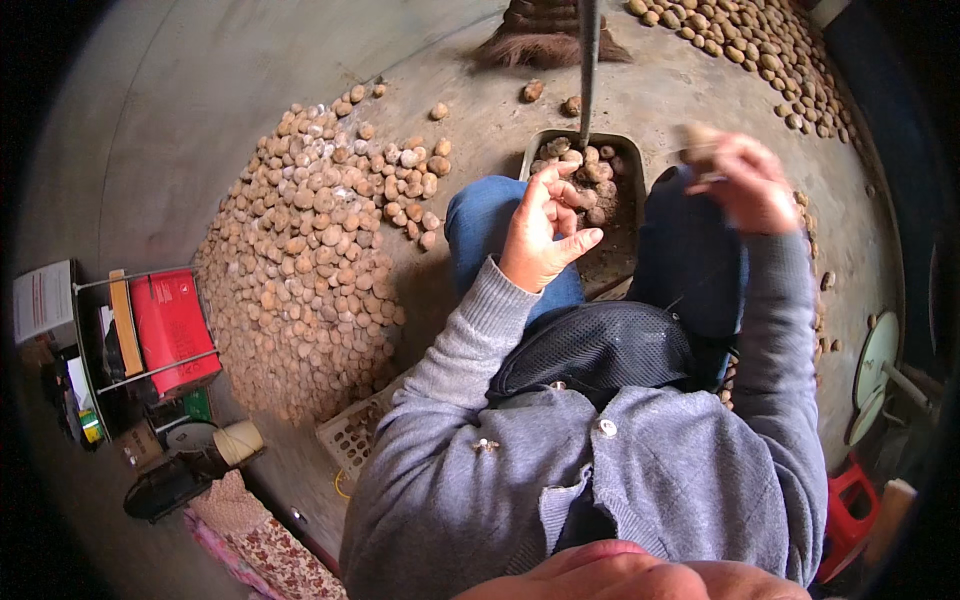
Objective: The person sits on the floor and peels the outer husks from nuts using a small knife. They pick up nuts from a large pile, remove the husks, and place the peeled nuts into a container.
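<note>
My left hand is raised over the near left part of a plastic tub, its fingers curled but apart, with nothing in them. Potatoes and loose soil lie in the tub, which stands on the floor between my knees. To the right of the tub, above my right knee, my right hand is blurred by motion and grips a pale brown, potato-like object. A grey pole comes down from the top of the picture to the tub's far side.
A large heap of potatoes covers the floor at left; more potatoes lie at the far right. A broom head is beyond the tub. A rack holding a red box, a white plastic crate and a red stool stand around me.
</note>
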A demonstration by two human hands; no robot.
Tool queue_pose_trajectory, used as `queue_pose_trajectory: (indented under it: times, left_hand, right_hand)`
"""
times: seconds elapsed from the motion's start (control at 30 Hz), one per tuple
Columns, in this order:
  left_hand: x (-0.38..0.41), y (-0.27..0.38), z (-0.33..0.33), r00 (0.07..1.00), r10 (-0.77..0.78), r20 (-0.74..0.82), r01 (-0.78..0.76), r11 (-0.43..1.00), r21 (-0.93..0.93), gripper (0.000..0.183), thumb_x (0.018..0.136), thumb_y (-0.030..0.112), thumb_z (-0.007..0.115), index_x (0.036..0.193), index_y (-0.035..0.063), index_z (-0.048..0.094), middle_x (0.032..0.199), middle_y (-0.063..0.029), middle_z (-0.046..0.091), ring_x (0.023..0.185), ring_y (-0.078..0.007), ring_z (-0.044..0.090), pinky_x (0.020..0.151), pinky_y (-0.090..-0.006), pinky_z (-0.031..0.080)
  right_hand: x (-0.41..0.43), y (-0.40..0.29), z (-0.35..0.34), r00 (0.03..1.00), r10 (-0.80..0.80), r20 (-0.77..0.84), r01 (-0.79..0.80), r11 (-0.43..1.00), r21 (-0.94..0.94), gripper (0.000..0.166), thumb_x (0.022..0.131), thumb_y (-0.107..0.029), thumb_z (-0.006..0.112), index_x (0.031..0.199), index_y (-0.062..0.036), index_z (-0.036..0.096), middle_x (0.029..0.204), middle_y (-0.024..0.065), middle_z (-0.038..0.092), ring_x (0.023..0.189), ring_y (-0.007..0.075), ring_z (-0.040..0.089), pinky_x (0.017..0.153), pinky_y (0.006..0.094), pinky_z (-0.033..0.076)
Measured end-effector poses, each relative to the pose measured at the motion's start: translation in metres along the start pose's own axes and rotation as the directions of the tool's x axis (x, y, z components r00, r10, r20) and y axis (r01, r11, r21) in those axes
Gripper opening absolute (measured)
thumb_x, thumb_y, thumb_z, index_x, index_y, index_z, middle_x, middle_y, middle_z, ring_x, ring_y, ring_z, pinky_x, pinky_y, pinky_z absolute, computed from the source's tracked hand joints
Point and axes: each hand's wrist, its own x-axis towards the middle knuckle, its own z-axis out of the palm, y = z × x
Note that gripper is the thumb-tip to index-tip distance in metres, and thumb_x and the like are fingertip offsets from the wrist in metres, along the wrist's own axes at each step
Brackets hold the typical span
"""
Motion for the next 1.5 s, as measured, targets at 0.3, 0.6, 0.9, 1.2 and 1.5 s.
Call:
queue_pose_trajectory:
  times: [0.3,0.6,0.9,1.2,1.5]
  left_hand:
    - [-0.005,0.005,-0.001,1.0,-0.022,0.018,0.021,0.998,0.056,0.053,0.073,0.0,0.065,0.12,0.0024,0.04,0.09,-0.0016,0.046,0.062,-0.0016,0.042,0.059,-0.0147,0.038]
    - [0.01,0.037,-0.093,0.857,0.252,-0.449,-0.196,0.966,0.169,0.031,0.077,0.001,0.06,0.106,-0.0007,0.049,0.084,-0.0062,0.053,0.06,-0.0089,0.051,0.052,-0.021,0.045]
    - [-0.064,-0.194,-0.352,0.603,-0.24,-0.761,0.65,0.701,0.294,0.038,0.07,0.008,0.065,0.105,0.0011,0.052,0.078,-0.0071,0.058,0.062,-0.018,0.055,0.055,-0.0306,0.045]
    - [-0.09,-0.305,-0.376,0.679,-0.14,-0.72,0.707,0.389,0.591,0.06,0.058,0.021,0.068,0.116,0.015,0.052,0.112,-0.0159,0.055,0.106,-0.0313,0.05,0.087,-0.0372,0.042]
    - [-0.078,-0.301,-0.369,0.514,-0.052,-0.856,0.811,0.356,0.465,0.034,0.064,0.023,0.069,0.09,0.0049,0.055,0.092,-0.018,0.061,0.087,-0.0337,0.058,0.078,-0.0395,0.046]
  right_hand:
    - [-0.219,0.069,-0.318,0.681,-0.032,-0.731,-0.728,-0.139,-0.672,0.022,0.079,-0.023,0.053,0.075,-0.0036,0.061,0.07,0.0151,0.063,0.064,0.0233,0.06,0.055,0.0328,0.046]
    - [-0.272,0.064,-0.293,0.447,0.068,-0.892,-0.842,-0.304,-0.445,0.027,0.07,-0.024,0.063,0.081,0.0003,0.064,0.064,0.0126,0.062,0.065,0.0228,0.063,0.064,0.0324,0.048]
    - [-0.074,0.03,-0.13,0.774,-0.535,-0.338,-0.013,0.52,-0.854,0.002,0.082,0.001,0.057,0.083,-0.0008,0.057,0.104,0.0103,0.059,0.094,0.0151,0.057,0.081,0.0273,0.046]
    - [0.005,0.024,-0.001,0.832,-0.555,-0.02,0.096,0.18,-0.979,0.005,0.081,0.0,0.058,0.086,-0.0018,0.057,0.109,0.0131,0.056,0.099,0.0227,0.057,0.085,0.0348,0.048]
    - [0.018,0.028,0.0,0.845,-0.527,-0.089,0.038,0.225,-0.974,0.002,0.081,-0.001,0.058,0.083,-0.0021,0.058,0.103,0.0135,0.059,0.096,0.021,0.057,0.082,0.033,0.047]
